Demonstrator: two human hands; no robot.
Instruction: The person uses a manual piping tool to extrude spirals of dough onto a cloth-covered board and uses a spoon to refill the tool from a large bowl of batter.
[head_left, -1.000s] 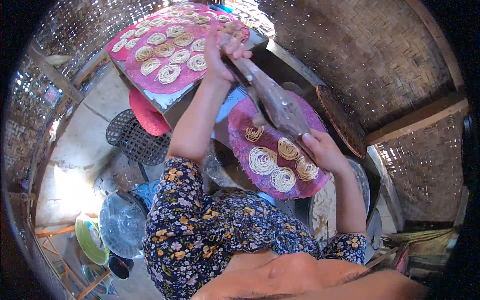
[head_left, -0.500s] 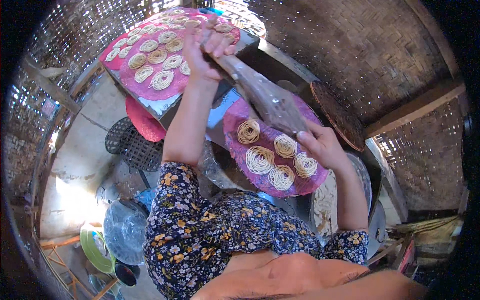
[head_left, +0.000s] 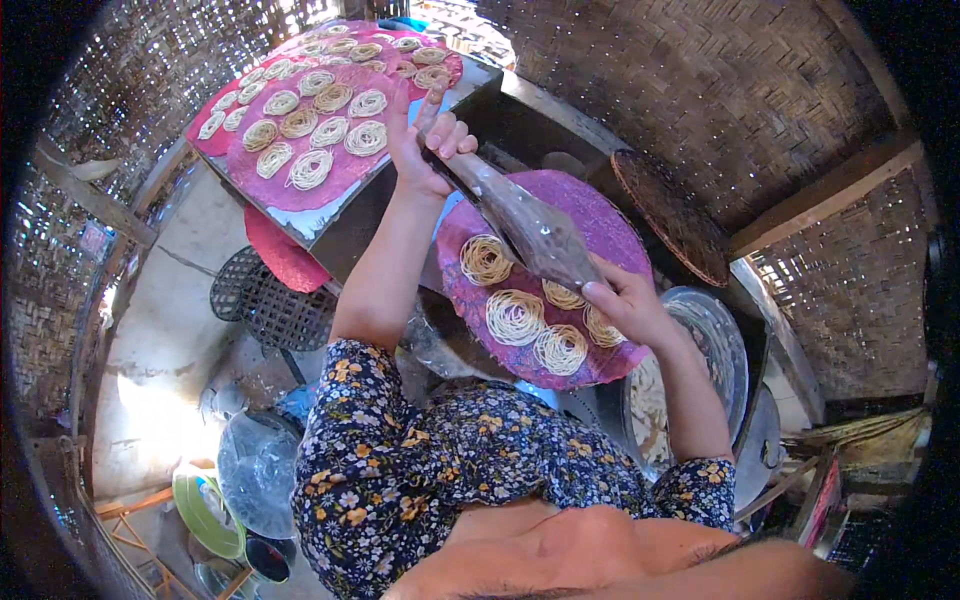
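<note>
A long grey-brown wooden tool (head_left: pixel 530 225) slants across in front of me, narrow at the far left end and broader toward the near right. A dark gap runs along part of its length. My left hand (head_left: pixel 428 150) is closed around the narrow end. Against the broad end presses my right hand (head_left: pixel 632 305), its thumb on top and its other fingers mostly hidden. Beneath the tool lies a round pink cloth (head_left: pixel 595 200) bearing several coiled nests of pale strands (head_left: pixel 515 317). Two nests near my right hand are partly covered by the tool and hand.
Behind my left hand stands a table with more pink cloths (head_left: pixel 235 165) and several strand nests (head_left: pixel 308 168). A large metal basin (head_left: pixel 735 350) with pale contents is at my right. A round woven tray (head_left: pixel 670 215) leans by the bamboo wall. A black perforated chair (head_left: pixel 270 300) stands left.
The tool and both hands now sit a little lower over the pink cloth, hiding more of the nests by my right hand. My view has shifted slightly. Both hands keep their hold.
</note>
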